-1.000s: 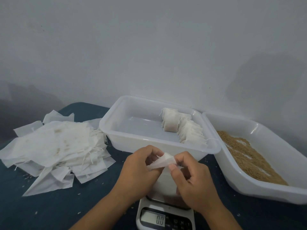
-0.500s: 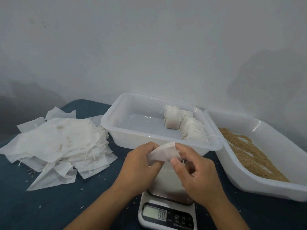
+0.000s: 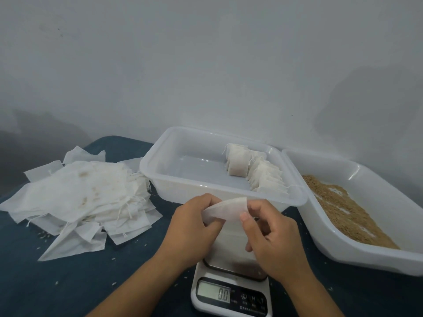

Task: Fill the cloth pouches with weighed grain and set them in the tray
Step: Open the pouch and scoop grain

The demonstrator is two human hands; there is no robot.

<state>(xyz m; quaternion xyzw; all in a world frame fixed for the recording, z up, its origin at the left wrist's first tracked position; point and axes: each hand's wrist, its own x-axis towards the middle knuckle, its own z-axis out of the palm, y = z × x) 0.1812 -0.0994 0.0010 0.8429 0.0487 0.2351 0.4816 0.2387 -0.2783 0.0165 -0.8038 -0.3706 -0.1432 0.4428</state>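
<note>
Both hands, left (image 3: 194,227) & right (image 3: 272,243), pinching 1 empty white cloth pouch (image 3: 225,210) just above the white digital scale (image 3: 231,294) w/ 0.0 readout, clear plastic tray (image 3: 206,193) right behind.

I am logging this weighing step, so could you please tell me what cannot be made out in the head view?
- Scale platform: mostly hidden by both hands and the pouch that they pinch.
- Whether that pouch holds grain: its inside is not shown.
- Scale button labels: too small.
- Filled pouches in the tray: overlapping, no exact count.
- Grain bin: cut off at the right edge.
</note>
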